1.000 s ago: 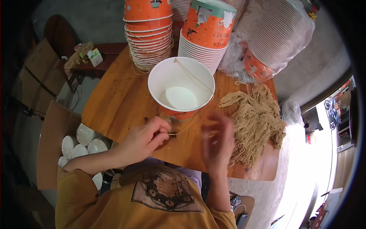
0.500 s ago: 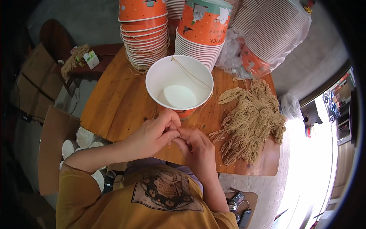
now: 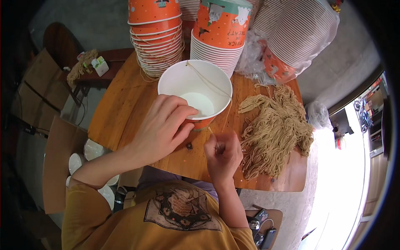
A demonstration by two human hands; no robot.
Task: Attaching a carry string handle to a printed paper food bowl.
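A white-lined paper bucket (image 3: 166, 89) with an orange outside stands in front of me on the table. A thin cord (image 3: 203, 78) runs from a hole in its far rim across the opening to the right rim, its loose end hanging outside. My left hand (image 3: 160, 129) is at the near left rim, fingers apart and reaching over the edge, thumb outside; whether they touch the bucket is unclear. Just right of the bucket, my right hand (image 3: 224, 156) is closed in a pinch on a short bit of cord (image 3: 210, 130) sticking up from its fingertips.
A bundle of tan cords (image 3: 277, 133) lies at the table's right. Stacks of orange paper buckets stand at the back: one with cords (image 3: 156, 48), one beside it (image 3: 218, 46), and one in clear plastic (image 3: 300, 37). A cardboard box (image 3: 62, 166) with white buckets sits low left.
My hands, together in front of the bucket before, have parted. The left moved up to the bucket's rim and opened; the right shifted slightly right with the cord in its pinch.
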